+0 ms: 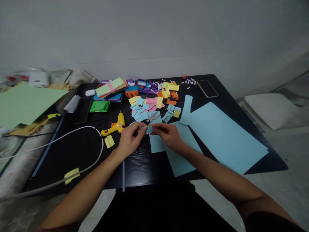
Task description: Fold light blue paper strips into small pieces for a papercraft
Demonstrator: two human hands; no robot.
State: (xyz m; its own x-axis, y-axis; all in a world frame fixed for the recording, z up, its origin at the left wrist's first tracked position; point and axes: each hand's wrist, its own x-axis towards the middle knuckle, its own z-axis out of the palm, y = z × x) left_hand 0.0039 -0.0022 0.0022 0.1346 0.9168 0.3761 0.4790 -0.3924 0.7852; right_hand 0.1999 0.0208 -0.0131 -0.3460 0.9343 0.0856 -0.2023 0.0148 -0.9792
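My left hand (130, 137) and right hand (171, 136) pinch a small light-blue paper piece (149, 130); a yellow plastic glue gun (119, 124) lies nearby.

The hands (170, 135) are bare. A black sleeve (267, 221) ends near the right elbow (246, 200). Black clothes (154, 209) cover the legs.

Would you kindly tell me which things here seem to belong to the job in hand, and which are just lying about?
Likely in use:
- small blue paper piece, held by the fingers
- large blue paper sheets
- grey-bladed scissors
- yellow plastic glue gun

Probably just lying about:
- black-screened phone
- small white rounded case
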